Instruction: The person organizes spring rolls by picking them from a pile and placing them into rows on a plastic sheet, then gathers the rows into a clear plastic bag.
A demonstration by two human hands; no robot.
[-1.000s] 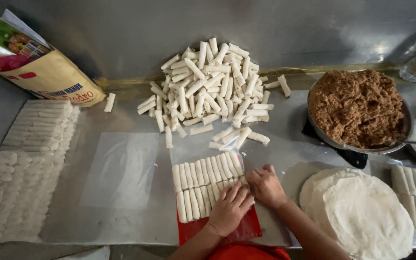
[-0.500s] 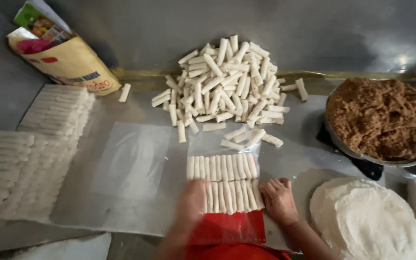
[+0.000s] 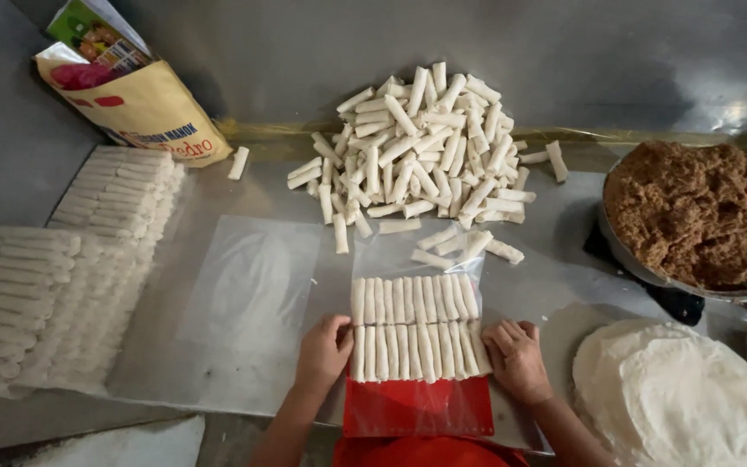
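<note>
At lower centre, two rows of rolls (image 3: 415,327) are squared up inside a clear bag (image 3: 417,259) over a red card (image 3: 417,406). The left hand (image 3: 323,350) is pressed flat against the block's left edge and the right hand (image 3: 516,359) against its right; nothing is clasped, both palms lie loose. Packing seems the step in hand, and even pressure from both sides is called for next. The bag's edges are hard to trace; the wrappers (image 3: 676,402) and filling bowl (image 3: 693,216) are cut off at right.
</note>
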